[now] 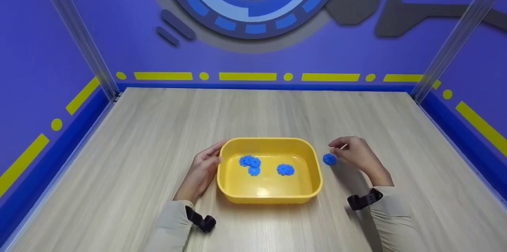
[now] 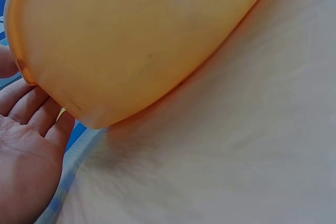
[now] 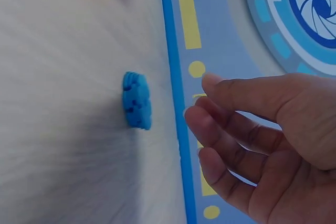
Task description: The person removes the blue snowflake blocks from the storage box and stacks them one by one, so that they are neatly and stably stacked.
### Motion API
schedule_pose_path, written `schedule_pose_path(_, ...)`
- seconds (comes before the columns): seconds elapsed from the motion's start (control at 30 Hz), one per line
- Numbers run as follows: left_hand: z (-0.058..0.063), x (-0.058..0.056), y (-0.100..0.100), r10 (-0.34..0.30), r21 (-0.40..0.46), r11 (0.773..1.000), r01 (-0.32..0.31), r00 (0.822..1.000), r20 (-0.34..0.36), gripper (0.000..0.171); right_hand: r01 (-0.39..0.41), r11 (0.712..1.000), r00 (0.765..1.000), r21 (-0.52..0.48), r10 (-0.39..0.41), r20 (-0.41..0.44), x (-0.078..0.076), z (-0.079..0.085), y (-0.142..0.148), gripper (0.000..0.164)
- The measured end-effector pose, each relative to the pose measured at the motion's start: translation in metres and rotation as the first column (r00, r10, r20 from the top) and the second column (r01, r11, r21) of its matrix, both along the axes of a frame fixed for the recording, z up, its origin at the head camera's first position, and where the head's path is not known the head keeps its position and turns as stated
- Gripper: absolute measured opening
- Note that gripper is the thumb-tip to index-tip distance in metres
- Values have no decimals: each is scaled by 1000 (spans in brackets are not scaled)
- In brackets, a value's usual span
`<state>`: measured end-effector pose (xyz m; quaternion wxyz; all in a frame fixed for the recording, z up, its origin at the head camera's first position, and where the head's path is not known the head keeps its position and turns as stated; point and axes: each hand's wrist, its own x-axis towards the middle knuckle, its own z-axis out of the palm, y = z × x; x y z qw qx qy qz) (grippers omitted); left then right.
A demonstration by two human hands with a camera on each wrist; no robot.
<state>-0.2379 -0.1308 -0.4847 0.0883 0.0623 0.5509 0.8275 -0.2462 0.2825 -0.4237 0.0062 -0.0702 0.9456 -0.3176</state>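
A yellow plastic basin (image 1: 269,200) stands on the table. My left hand (image 1: 201,170) grips its left side, thumb at the rim and fingers along the outer wall; the left wrist view shows the fingers (image 2: 31,103) against the wall. Inside lie several blue notched discs, like snowflake building pieces: one overlapping group (image 1: 249,161) at the left and another overlapping pair (image 1: 285,169) right of the middle. Outside, just right of the basin, sits a small stack of blue discs (image 3: 137,101). My right hand (image 1: 358,157) hovers beside this stack, thumb and fingers loosely bent and apart, holding nothing.
The wooden table (image 1: 166,125) ends at a purple back wall (image 1: 130,46) with yellow marks. Side walls rise at left and right, with transparent posts (image 1: 75,22) in the corners. Black straps with small devices (image 1: 204,220) sit on both wrists.
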Motion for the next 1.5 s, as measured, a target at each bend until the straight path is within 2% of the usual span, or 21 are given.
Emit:
schedule_pose_path(0.23, 1, 0, -2, -7, -2, 1000, 7, 1000, -9, 59, -64, 998, 998, 14, 64, -23, -2, 19, -13, 21)
schedule_pose_path(0.47, 1, 0, -4, -19, -3, 1000, 19, 1000, -5, 60, -126, 991, 992, 51, 126, 14, -5, 36, -33, 20)
schedule_pose_path(0.7, 0, 0, -2, -3, -1, 1000, 3, 1000, -9, 59, -241, 965, 970, 104, 241, 9, -9, 49, -55, 20)
schedule_pose_path(1.0, 1, 0, 2, 12, -15, 1000, -13, 1000, -13, 59, -319, 932, 945, 169, 301, 129, -13, 57, -86, 25)
schedule_pose_path(1.17, 2, -1, 1, 12, -9, 1000, -12, 1000, -13, 59, -371, 909, 920, 189, 333, 206, -17, 55, -106, 28)
schedule_pose_path(1.5, -1, 0, -1, -13, 6, 1000, 13, 1000, -4, 61, -531, 828, 839, 180, 484, 250, -21, 39, -140, 29)
